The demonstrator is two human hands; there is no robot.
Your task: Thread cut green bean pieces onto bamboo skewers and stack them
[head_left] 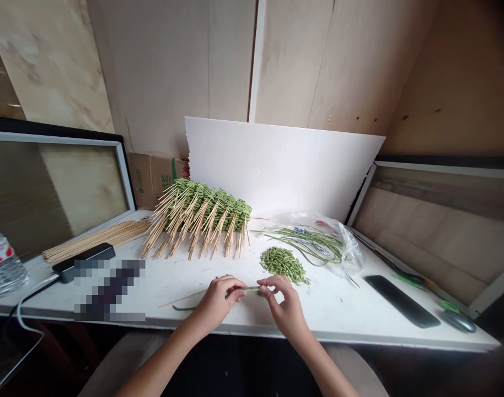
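Note:
My left hand (219, 298) is closed around a long green stem (250, 288) that looks like a garlic scape, its tail reaching out to the left over the table. A thin wooden skewer (180, 299) also runs out from under this hand; whether the fingers hold it cannot be made out. The thumb and fingertips of my right hand (283, 300) pinch the stem's right end, a short gap away from the left fingers. Just behind my right hand lies a heap of short cut green pieces (282, 260).
Skewers threaded with green pieces (210, 204) are stacked at the back. Bare skewers (107, 237) lie to the left, near a black power strip (84, 262) and a water bottle (4, 267). Right: a plastic bag (351, 251) of long stems, a black phone-like slab (402, 300), a mouse (459, 320).

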